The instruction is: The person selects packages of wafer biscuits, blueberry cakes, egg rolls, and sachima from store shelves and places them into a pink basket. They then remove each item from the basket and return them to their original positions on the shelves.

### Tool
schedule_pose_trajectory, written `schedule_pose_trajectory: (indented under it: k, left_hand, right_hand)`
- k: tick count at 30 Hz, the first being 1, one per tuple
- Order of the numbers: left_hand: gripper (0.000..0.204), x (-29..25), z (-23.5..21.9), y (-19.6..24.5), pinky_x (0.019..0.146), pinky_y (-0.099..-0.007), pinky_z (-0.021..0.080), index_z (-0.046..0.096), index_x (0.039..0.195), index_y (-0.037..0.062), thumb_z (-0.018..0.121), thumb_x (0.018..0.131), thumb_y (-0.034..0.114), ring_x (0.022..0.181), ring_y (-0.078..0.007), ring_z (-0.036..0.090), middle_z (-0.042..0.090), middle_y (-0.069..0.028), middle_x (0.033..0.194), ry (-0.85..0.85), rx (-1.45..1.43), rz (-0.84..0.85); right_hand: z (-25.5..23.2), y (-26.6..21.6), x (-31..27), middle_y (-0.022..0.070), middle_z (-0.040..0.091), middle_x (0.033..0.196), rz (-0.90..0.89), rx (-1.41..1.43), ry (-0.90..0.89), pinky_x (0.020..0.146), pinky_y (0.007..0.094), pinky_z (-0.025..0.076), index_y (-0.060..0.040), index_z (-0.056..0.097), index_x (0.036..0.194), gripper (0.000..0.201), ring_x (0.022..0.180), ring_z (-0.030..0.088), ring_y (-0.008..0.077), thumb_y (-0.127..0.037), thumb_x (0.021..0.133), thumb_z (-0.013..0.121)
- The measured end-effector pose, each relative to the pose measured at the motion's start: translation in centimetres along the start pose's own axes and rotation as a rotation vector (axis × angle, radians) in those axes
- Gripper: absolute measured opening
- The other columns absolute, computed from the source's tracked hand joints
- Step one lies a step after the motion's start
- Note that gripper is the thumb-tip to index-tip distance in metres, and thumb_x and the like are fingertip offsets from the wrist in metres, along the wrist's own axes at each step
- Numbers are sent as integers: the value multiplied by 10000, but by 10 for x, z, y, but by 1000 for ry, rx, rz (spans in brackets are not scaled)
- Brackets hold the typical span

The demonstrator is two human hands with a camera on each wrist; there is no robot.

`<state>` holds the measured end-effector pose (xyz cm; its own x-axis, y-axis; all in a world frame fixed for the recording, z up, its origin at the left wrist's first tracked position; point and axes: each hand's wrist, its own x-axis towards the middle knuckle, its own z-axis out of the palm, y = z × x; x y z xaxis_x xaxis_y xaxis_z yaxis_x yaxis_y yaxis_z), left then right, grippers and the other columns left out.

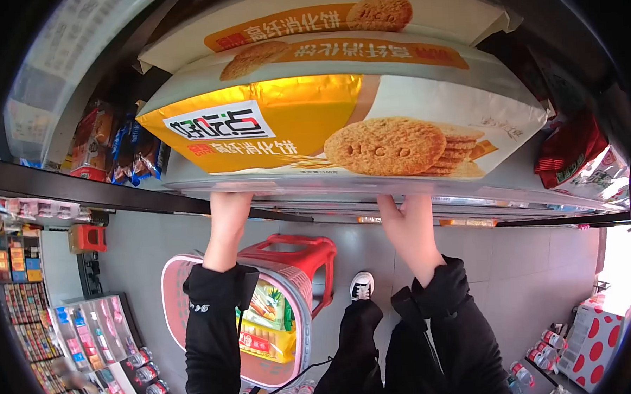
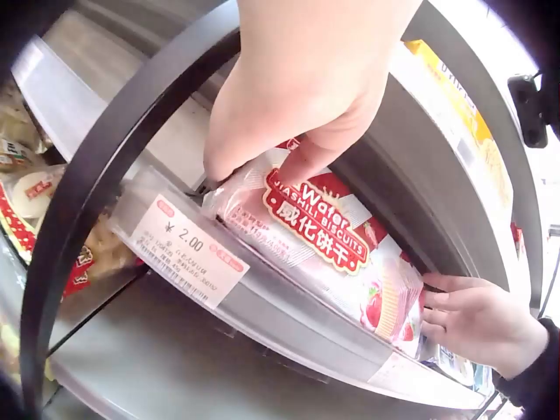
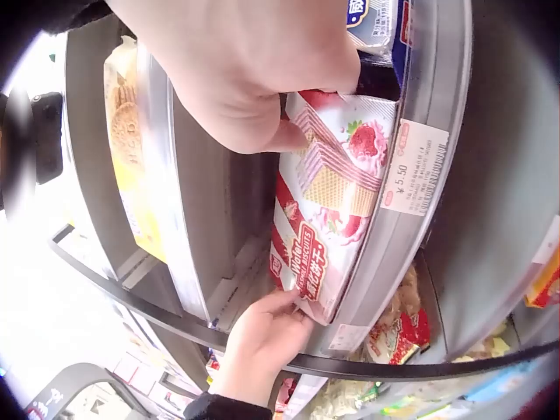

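Note:
A red and white wafer packet lies along a shelf behind its price rail. My left hand grips one end of it, thumb on one side and fingers curled over the other. At the opposite end, my right hand holds the packet between thumb and fingers. Seen from the head view, the left hand and right hand reach under an upper shelf, which hides their fingertips and the packet.
Large yellow and white biscuit packs stand on the upper shelf. Below, a pink basket holding packaged food stands beside a red stool. A dark curved bar crosses the shelf front. Blue packaging adjoins the right hand.

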<state>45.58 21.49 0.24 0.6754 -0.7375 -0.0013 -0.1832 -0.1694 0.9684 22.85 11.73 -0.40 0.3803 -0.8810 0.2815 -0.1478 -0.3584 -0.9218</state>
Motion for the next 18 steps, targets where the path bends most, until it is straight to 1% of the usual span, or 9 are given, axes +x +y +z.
schedule_pose_trajectory:
  k: [1,3,6,9,11,13,15,17,18]
  left_hand:
    - [145,-1,2,-4,669,-249,420,572,875,-38,533,746,16,760,-103,516,587,-39,810,-1,6,9]
    - [146,3,8,-2,675,-259,420,570,873,-42,534,747,21,764,-121,526,601,-55,839,22,2,32]
    - [150,2,7,4,691,-282,423,566,873,-43,549,738,22,774,-148,535,607,-69,854,50,71,-21]
    - [194,10,1,-6,718,-302,424,552,915,-26,566,733,38,803,-163,537,600,-82,886,-41,140,9]
    - [248,8,9,7,850,-270,350,493,1055,-24,466,825,65,970,-153,452,521,-75,1059,-118,181,-13]
    - [249,10,12,9,850,-270,351,492,1055,-22,464,821,57,970,-154,451,521,-79,1058,-104,227,12]
    - [250,12,13,8,849,-270,351,491,1055,-20,462,817,49,970,-156,451,520,-83,1056,-92,273,35]
    - [296,14,11,4,737,-300,428,515,998,-7,604,722,53,847,-155,528,577,-90,944,-20,158,6]
    - [296,12,10,8,737,-300,428,515,998,-7,604,722,53,847,-155,528,577,-90,944,-18,158,7]
  right_hand:
    - [-1,-4,-1,202,557,856,-7,-6,-9,663,379,429,41,528,901,170,771,523,376,-6,738,515]
    - [-4,-14,0,199,552,837,160,-66,-90,657,378,432,46,525,877,149,770,525,369,-10,738,515]
    - [-6,-14,0,204,544,837,63,-103,-79,653,380,436,48,517,874,153,781,522,366,-27,740,517]
    - [-8,-8,2,213,535,875,136,-182,-171,682,403,432,48,508,912,197,806,513,381,-50,742,520]
    - [-9,-4,3,216,532,889,108,-196,-189,708,410,421,48,502,931,218,827,504,389,-59,741,522]
    - [-11,-4,4,220,528,904,83,-213,-205,733,417,410,49,495,950,240,849,495,398,-67,741,523]
    - [-13,-4,3,239,496,993,44,-205,-180,795,427,382,39,467,1021,301,919,458,415,-52,738,519]
    - [-18,-8,-1,244,463,1049,-10,-234,-179,819,426,372,34,441,1058,335,962,431,421,-45,741,515]
    - [-21,-11,-4,250,431,1104,-62,-263,-175,844,425,362,29,416,1095,370,1005,405,428,-37,744,511]
